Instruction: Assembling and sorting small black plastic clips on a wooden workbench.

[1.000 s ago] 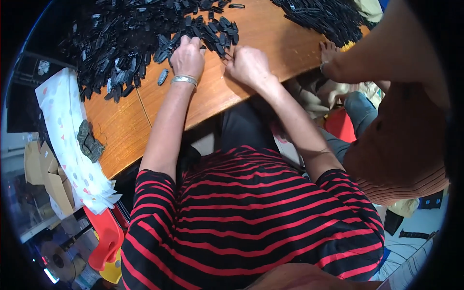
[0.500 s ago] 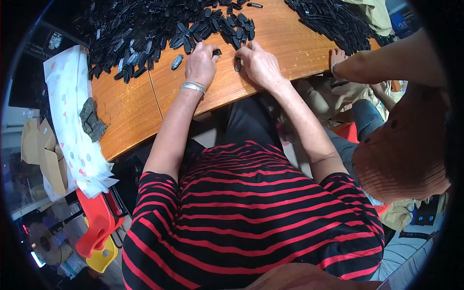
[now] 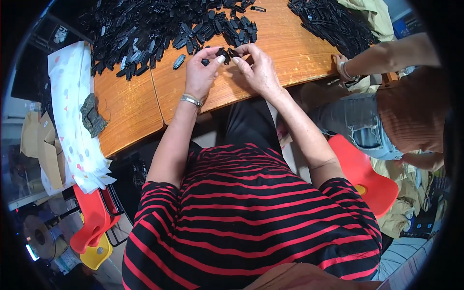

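Just above the near table edge, my left hand (image 3: 200, 75) pinches a small black plastic piece (image 3: 223, 54) between thumb and fingertips. Another dark piece (image 3: 205, 62) shows within the curl of that hand. Close by on the right, my right hand (image 3: 261, 72) is closed on a second black plastic piece (image 3: 233, 52). The two pieces almost meet; whether they touch I cannot tell. Beyond my hands lies a large heap of similar oblong black pieces (image 3: 145, 34). One loose piece (image 3: 179, 61) sits apart, left of my left hand.
Another heap of slim black parts (image 3: 333, 26) covers the table's far right. A person in a brown top (image 3: 411, 108) stands at my right beside a red chair (image 3: 362, 174). Patterned white sheeting (image 3: 72, 111) and a dark cloth (image 3: 92, 116) hang over the table's left side.
My hands have come closer together, and the pieces in them are lifted up toward each other. The person on the right has risen from the red chair, which now shows.
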The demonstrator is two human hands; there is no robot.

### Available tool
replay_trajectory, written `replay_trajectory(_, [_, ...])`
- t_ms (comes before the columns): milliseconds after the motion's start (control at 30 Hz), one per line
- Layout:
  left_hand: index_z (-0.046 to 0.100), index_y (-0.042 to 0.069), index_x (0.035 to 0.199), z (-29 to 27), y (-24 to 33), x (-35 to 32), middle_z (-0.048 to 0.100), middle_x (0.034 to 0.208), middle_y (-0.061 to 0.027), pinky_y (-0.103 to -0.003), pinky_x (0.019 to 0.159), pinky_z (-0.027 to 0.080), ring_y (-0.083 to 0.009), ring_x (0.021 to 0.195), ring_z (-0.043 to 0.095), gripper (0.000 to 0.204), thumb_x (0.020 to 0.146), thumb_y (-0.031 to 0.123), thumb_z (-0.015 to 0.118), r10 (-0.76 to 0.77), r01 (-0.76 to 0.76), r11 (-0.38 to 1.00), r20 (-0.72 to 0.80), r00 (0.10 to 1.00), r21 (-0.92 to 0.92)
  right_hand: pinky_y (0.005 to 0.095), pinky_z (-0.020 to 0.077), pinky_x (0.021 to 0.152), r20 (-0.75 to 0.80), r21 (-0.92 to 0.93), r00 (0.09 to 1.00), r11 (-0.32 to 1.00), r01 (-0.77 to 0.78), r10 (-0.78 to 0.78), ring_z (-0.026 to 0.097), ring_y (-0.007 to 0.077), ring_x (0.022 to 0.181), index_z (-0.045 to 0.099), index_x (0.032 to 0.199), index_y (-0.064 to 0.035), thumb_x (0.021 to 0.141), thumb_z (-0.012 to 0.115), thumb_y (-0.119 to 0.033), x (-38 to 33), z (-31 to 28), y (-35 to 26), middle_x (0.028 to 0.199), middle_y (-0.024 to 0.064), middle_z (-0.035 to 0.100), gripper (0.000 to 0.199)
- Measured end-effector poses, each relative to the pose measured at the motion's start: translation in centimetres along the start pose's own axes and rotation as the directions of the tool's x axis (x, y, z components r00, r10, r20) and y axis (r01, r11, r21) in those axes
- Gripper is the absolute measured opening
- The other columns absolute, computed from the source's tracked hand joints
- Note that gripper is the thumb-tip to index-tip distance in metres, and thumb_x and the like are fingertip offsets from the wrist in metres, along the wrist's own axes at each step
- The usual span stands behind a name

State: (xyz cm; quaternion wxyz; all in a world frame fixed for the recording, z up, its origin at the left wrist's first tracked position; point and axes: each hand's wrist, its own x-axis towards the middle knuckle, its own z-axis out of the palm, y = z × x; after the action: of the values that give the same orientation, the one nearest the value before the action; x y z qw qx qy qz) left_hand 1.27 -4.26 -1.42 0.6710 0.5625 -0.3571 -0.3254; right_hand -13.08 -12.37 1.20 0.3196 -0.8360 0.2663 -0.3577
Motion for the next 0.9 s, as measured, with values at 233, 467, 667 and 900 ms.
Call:
replay_trajectory(233, [0.064,0.004,0.11,1.0,1.6,-1.0,0.059,0.083,0.0021,-0.015,0.051,0.039,-0.0022,0.06,0.048,0.025,0.085,0.007,0.066,0.042,-0.04,0.998,0.047,0.998,-0.038,0.025,0.0489,0.058,-0.057,0.059,0.997,0.996,0.061,-0.058,0.06,0.0111,0.063,0.06,0.099,-0.0011,0.082,0.067,-0.007,-0.2,-0.1,-0.4,0.083,0.006,0.06,0.019])
replay_trajectory(467, [0.063,0.003,0.111,1.3,1.3,-1.6,0.061,0.087,0.0013,-0.015,0.051,0.039,-0.0017,0.061,0.048,0.025,0.086,0.008,0.065,0.072,-0.07,0.996,0.038,0.997,-0.057,0.0297,0.0498,0.057,-0.067,0.133,0.998,0.991,0.005,0.004,0.062,0.0181,0.06,0.063,0.094,-0.0018,0.078,0.071,-0.011,-0.8,0.0,-0.3,0.08,0.0102,0.062,0.021])
replay_trajectory(667, [0.063,0.002,0.113,1.3,0.6,-2.9,0.063,0.088,-0.0003,-0.015,0.051,0.039,-0.0014,0.06,0.048,0.024,0.09,0.011,0.06,0.059,-0.055,0.996,0.047,0.997,-0.073,0.0287,0.0491,0.051,-0.152,-0.066,0.971,0.982,0.177,-0.186,0.061,0.0175,0.058,0.063,0.091,-0.0025,0.074,0.074,-0.009,-2.0,1.2,-0.5,0.08,0.0099,0.058,0.021])
replay_trajectory(900, [0.065,0.002,0.091,-0.1,1.8,-4.3,0.064,0.078,0.0004,-0.015,0.05,0.037,-0.0011,0.059,0.05,0.022,0.093,0.023,0.057,-0.041,0.059,0.984,0.113,0.993,-0.166,0.0369,0.0509,0.065,0.019,0.099,0.997,0.992,-0.081,0.079,0.065,0.0316,0.077,0.049,0.113,-0.0035,0.081,0.071,-0.019,-5.3,4.0,-2.6,0.09,0.017,0.062,0.042])
